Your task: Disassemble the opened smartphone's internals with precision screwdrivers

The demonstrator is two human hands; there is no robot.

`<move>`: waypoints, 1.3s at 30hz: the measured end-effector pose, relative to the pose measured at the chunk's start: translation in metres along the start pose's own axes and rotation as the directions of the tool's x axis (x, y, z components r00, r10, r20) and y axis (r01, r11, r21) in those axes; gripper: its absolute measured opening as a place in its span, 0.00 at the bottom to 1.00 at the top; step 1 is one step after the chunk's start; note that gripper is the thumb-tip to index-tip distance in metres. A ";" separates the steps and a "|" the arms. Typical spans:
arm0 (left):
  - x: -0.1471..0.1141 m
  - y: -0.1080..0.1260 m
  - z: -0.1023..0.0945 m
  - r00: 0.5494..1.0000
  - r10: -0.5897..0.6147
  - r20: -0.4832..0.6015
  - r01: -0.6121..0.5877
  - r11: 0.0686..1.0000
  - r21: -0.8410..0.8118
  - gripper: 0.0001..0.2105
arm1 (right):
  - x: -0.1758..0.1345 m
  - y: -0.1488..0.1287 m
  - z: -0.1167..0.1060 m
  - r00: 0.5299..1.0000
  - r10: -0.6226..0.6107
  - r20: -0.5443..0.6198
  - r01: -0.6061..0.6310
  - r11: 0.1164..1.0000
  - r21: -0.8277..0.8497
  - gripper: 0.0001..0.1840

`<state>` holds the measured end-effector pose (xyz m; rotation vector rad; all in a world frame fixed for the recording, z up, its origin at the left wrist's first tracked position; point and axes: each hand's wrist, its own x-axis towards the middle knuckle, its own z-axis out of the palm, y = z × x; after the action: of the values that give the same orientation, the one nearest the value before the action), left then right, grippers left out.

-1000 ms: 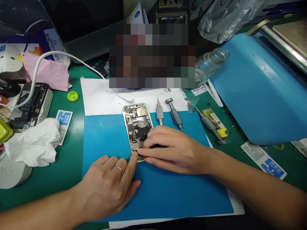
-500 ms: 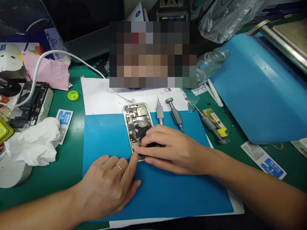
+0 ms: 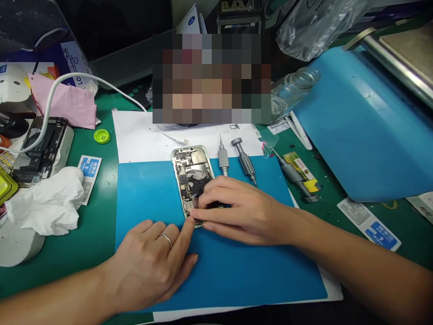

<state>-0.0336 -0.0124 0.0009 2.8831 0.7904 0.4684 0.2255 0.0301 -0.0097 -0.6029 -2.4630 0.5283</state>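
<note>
Here, both hands on opened phone

I read a "2" on the blue-and-white packet at right, and a "2" on the matching packet at left. Partial "Lo" on the white box up back. Other print too small.

Blue mat; green bench — pink cloth; white tissue
</note>
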 end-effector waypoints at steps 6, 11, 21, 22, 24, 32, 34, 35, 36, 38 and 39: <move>0.000 -0.001 -0.002 0.999 0.010 -0.033 -0.012 0.998 -0.060 0.16 | 0.002 -0.004 0.006 0.998 0.039 -0.043 -0.040 0.999 -0.030 0.06; 0.001 -0.003 -0.002 0.999 0.018 -0.043 -0.022 0.996 -0.086 0.14 | 0.006 -0.009 0.014 0.991 0.077 -0.108 -0.082 0.996 -0.040 0.04; 0.002 -0.002 -0.002 0.999 0.019 -0.032 -0.022 0.994 -0.104 0.14 | 0.011 -0.015 0.021 0.979 0.177 -0.097 -0.180 0.983 -0.029 0.06; 0.001 -0.002 -0.002 0.999 0.019 -0.031 -0.022 0.994 -0.104 0.14 | 0.012 -0.016 0.021 0.979 0.185 -0.088 -0.189 0.981 -0.033 0.06; 0.000 -0.002 -0.002 0.999 0.015 -0.036 -0.019 0.994 -0.105 0.14 | 0.012 -0.016 0.021 0.978 0.194 -0.073 -0.198 0.979 -0.047 0.07; -0.001 -0.003 0.000 0.999 -0.003 -0.046 -0.004 0.990 -0.144 0.14 | 0.015 -0.017 0.025 0.983 0.155 -0.103 -0.165 0.981 -0.101 0.08; 0.001 -0.004 -0.001 0.998 -0.021 -0.056 0.010 0.984 -0.180 0.13 | 0.014 -0.016 0.024 0.980 0.144 -0.135 -0.156 0.984 -0.084 0.06; 0.001 -0.004 -0.002 0.997 -0.041 -0.062 0.027 0.978 -0.205 0.12 | 0.014 -0.015 0.023 0.979 0.139 -0.152 -0.150 0.987 -0.064 0.06; 0.002 -0.005 -0.002 0.995 -0.068 -0.067 0.050 0.971 -0.235 0.11 | 0.013 -0.015 0.022 0.977 0.133 -0.166 -0.141 0.989 -0.037 0.05; 0.004 -0.006 -0.004 0.989 -0.134 -0.062 0.108 0.944 -0.313 0.09 | 0.012 -0.015 0.020 0.977 0.117 -0.181 -0.115 0.993 0.017 0.05; 0.005 -0.006 -0.005 0.985 -0.166 -0.052 0.138 0.927 -0.348 0.09 | 0.011 -0.015 0.019 0.977 0.097 -0.189 -0.092 0.995 0.034 0.05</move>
<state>-0.0343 -0.0043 0.0058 2.4740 0.8411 0.6378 0.2012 0.0190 -0.0129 -0.7288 -2.2533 0.5135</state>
